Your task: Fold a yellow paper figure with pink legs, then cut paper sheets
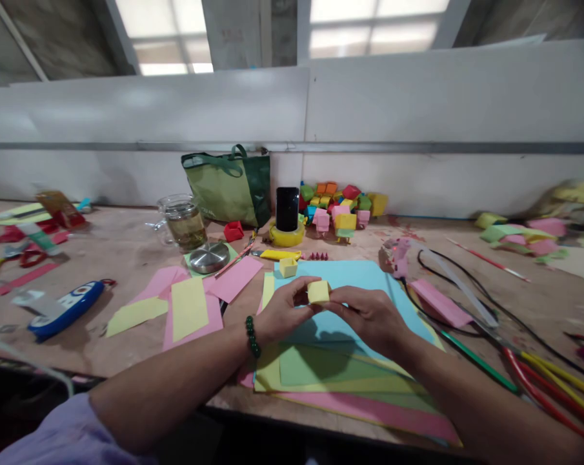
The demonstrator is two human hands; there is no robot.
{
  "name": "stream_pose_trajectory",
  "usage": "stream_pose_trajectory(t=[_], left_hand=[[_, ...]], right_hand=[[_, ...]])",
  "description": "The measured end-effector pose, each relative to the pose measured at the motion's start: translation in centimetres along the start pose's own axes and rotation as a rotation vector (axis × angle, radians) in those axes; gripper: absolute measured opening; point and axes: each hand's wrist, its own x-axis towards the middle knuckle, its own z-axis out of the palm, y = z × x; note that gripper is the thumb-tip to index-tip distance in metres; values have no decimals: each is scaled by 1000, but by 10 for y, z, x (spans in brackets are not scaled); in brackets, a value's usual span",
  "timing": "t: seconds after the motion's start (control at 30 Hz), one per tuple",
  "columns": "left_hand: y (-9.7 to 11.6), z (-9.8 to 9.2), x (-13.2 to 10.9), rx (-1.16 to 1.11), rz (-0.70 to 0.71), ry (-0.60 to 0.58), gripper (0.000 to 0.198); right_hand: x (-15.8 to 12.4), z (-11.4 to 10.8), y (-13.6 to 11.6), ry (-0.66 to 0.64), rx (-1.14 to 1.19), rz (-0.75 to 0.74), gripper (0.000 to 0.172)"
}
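Between my two hands is a small yellow paper box [318, 292], raised over a stack of coloured paper with a blue sheet [364, 274] on top. My left hand [288, 311], with a green bead bracelet at the wrist, closes its fingers on the box's left side. Thumb and fingers of my right hand [372, 316] pinch its right edge. Another small yellow paper box [288, 267], open at the top, sits just beyond on the blue sheet. A pink glue gun [400, 257] stands to the right of the stack.
Left are yellow paper pieces [190, 309], a glass mug [182, 223], its metal lid [209, 257] and a blue cutter-like tool [68, 310]. A phone [287, 208], green bag [228, 184] and folded paper figures [340, 210] line the back. Scissors [528, 374] and a black cable [485, 294] lie right.
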Motion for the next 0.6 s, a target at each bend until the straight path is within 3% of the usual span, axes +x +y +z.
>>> stream_pose_trajectory(t=[0.17,0.4,0.6], left_hand=[[-3,-1,-1,-3,-7,-11,52],[1,0,-1,-78,-69,-10,57],[4,1,-2,15,-92,-28,52]], right_hand=[[1,-1,3,-37,81,-41,23],[1,4,2,52,204,120,28],[2,4,-1,-14,281,93,26]])
